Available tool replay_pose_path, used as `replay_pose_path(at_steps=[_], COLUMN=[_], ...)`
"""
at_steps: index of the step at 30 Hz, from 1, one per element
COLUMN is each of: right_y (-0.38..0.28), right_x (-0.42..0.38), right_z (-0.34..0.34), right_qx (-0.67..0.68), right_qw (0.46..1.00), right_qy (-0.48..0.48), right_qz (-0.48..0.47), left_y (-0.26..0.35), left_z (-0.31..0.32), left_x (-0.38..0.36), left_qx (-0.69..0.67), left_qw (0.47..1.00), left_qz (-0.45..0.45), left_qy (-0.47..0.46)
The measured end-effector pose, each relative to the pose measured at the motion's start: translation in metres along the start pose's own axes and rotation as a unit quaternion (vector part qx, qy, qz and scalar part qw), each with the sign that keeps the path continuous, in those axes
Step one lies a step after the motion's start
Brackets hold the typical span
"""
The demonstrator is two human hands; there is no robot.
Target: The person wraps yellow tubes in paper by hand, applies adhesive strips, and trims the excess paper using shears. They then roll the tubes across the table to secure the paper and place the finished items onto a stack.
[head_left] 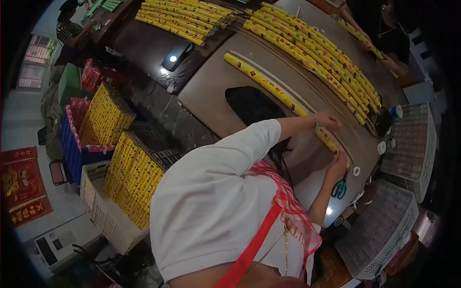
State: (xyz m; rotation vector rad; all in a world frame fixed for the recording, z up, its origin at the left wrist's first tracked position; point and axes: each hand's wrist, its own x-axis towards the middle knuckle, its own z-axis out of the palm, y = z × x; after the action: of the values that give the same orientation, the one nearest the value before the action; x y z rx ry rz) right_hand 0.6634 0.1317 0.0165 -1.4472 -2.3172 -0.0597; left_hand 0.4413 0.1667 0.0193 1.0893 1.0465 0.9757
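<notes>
A long yellow patterned roll point(269, 86) lies slantwise on the brown table. My left hand point(329, 121), with a band at the wrist, reaches across the roll near its lower end. Its fingers are curled together beside the roll, and what they may hold is too small to make out. At the lower end of the roll is my right hand point(337, 165), its fingers closed on the tip. Close to my right hand are a small white tape ring point(356, 171) and teal-handled scissors point(339, 189). A thin pale strip runs along the roll's far side.
More yellow rolls point(312, 53) lie beyond, near another person point(384, 33) holding a roll. A phone point(175, 55) lies on the dark table. White crates point(408, 144) stand at right; a filled crate point(96, 201) stands at left. Another person point(72, 31) is at far left.
</notes>
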Motion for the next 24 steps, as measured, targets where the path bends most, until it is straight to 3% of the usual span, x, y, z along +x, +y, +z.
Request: replay_pose_path(at_steps=[1,3,4,5,6,7,8,9,10,11,13,15,16,19,22,23,24], right_y=[-0.005,-0.012,-0.007,0.006,0.016,0.026,-0.006,0.004,0.012,0.026,0.052,0.076,0.086,0.101,0.103,0.108,0.108], right_x=[0.004,0.008,0.005,0.001,0.001,-0.009,-0.001,-0.007,-0.008,-0.018,-0.043,-0.063,-0.068,-0.087,-0.084,-0.089,-0.09], right_z=[-0.004,-0.015,-0.003,0.011,0.015,0.028,-0.011,-0.009,-0.016,-0.022,-0.03,-0.037,-0.041,-0.037,-0.042,-0.037,-0.035], right_qx=[-0.003,0.033,0.051,0.057,0.155,0.061,0.046,0.076,0.011,0.0,-0.015,-0.081,-0.082,-0.021,0.032,0.026,0.168], right_qw=[1.0,0.989,0.992,0.995,0.982,0.998,0.997,0.995,0.999,0.997,0.99,0.957,0.943,0.954,0.929,0.942,0.875], right_qy=[0.004,-0.127,-0.094,-0.059,-0.088,-0.014,-0.012,0.032,0.033,0.03,0.034,-0.018,-0.097,-0.103,-0.162,-0.133,-0.13], right_qz=[0.004,0.073,0.059,0.056,0.062,0.017,0.056,0.054,0.028,0.077,0.137,0.278,0.307,0.281,0.33,0.307,0.435], left_y=[-0.005,-0.004,0.018,0.028,0.036,0.046,0.049,0.061,0.058,0.061,0.054,0.029,0.019,-0.013,-0.034,-0.023,-0.029], left_z=[-0.005,-0.017,-0.023,-0.024,-0.032,-0.039,-0.054,-0.058,-0.069,-0.079,-0.1,-0.128,-0.14,-0.162,-0.174,-0.171,-0.181], left_x=[0.004,0.012,-0.003,-0.014,-0.026,-0.042,-0.055,-0.084,-0.107,-0.133,-0.186,-0.234,-0.259,-0.313,-0.341,-0.341,-0.342], left_qx=[-0.179,-0.324,-0.3,-0.213,-0.12,-0.103,-0.058,-0.048,-0.042,-0.023,0.035,0.045,0.051,0.016,-0.007,-0.012,-0.018], left_qw=[0.982,0.942,0.951,0.974,0.989,0.99,0.994,0.993,0.988,0.984,0.96,0.928,0.92,0.883,0.848,0.84,0.844], left_qz=[0.012,0.054,0.013,0.037,0.069,0.085,0.081,0.092,0.105,0.062,0.064,0.005,-0.026,-0.097,-0.134,-0.143,-0.15], left_qy=[0.063,0.063,0.069,0.073,0.053,0.039,0.035,0.062,0.106,0.168,0.269,0.37,0.388,0.459,0.513,0.522,0.515])
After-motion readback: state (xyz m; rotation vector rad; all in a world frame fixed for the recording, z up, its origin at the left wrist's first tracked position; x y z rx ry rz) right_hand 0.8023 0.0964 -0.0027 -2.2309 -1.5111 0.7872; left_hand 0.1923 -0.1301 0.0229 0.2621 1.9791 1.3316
